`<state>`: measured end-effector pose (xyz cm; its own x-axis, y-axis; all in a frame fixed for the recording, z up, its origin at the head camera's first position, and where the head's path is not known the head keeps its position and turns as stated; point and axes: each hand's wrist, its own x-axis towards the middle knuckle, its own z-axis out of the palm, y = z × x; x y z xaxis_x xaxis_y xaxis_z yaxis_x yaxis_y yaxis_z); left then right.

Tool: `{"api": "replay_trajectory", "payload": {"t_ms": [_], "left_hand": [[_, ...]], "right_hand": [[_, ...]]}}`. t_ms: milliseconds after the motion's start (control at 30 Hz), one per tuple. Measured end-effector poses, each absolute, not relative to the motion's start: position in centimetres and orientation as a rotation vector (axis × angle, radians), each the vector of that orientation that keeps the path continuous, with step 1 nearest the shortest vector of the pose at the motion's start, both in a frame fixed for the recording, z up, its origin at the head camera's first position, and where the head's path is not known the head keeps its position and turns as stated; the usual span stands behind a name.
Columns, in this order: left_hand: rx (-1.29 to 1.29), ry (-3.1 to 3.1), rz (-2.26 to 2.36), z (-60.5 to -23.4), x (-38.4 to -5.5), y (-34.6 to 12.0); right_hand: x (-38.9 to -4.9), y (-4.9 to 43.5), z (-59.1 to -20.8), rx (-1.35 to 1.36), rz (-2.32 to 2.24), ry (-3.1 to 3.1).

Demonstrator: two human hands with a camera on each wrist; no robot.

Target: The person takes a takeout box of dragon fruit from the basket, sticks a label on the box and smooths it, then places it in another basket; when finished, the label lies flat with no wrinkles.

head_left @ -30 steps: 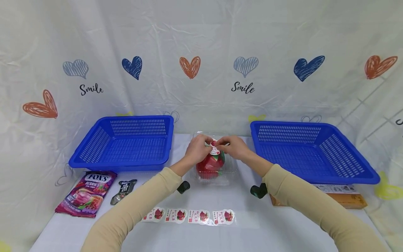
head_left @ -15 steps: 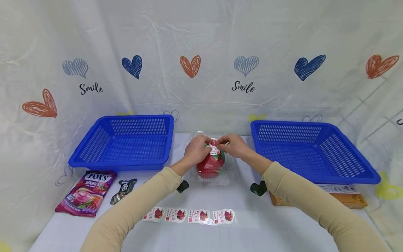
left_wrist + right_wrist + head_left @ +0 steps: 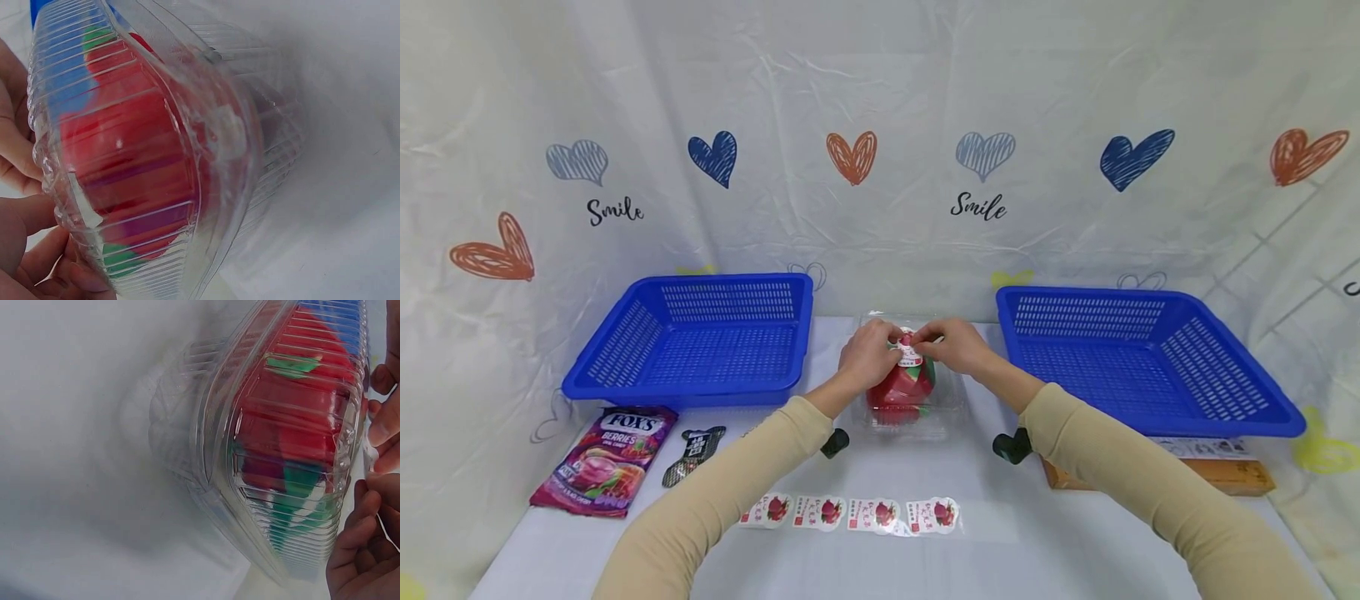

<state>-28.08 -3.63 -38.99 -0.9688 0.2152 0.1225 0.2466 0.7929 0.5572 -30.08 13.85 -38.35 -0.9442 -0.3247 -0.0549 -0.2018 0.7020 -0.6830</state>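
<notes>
L hand & R hand pinch sticker, so better smooth it onto box from middle outward, w/o wrinkles.

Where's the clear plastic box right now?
In the middle of the head view, the clear plastic box sits between the left blue basket and the right blue basket, under the left hand and right hand, beyond the row of stickers.
</notes>
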Motion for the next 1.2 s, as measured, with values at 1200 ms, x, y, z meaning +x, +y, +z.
{"api": "replay_trajectory", "payload": {"t_ms": [1200], "left_hand": [[-0.447, -2.935, -0.801, -39.20, -27.82, -3.62]], "right_hand": [[-29.74, 13.64, -38.55, -0.587, -0.952, 2.789]]}}
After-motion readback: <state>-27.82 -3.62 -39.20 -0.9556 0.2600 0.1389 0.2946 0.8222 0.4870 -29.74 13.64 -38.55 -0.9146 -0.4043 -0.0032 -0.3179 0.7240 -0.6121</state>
